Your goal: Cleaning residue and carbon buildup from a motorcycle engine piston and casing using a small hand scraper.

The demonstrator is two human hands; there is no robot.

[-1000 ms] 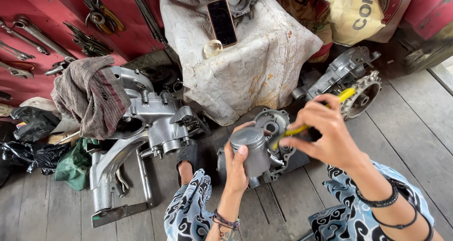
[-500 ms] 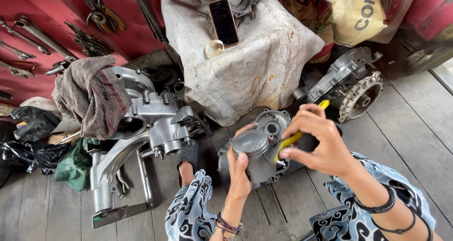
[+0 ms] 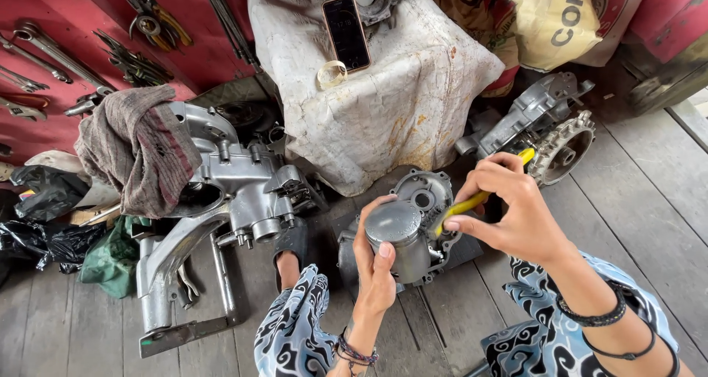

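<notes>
Fingers of the left hand (image 3: pixel 377 274) wrap the metal cylinder (image 3: pixel 398 237); the right hand (image 3: pixel 509 211) pinches a yellow-handled tool (image 3: pixel 476 200) closed.

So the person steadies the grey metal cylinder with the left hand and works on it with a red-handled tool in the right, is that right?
Not quite: the tool's handle is yellow, not red. The head view shows the left hand steadying the grey metal cylinder, while the right hand holds the yellow-handled tool against it.

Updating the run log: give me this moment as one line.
left hand: steadies grey engine part | right hand: grips yellow-handled tool against it | floor: wooden planks
</notes>
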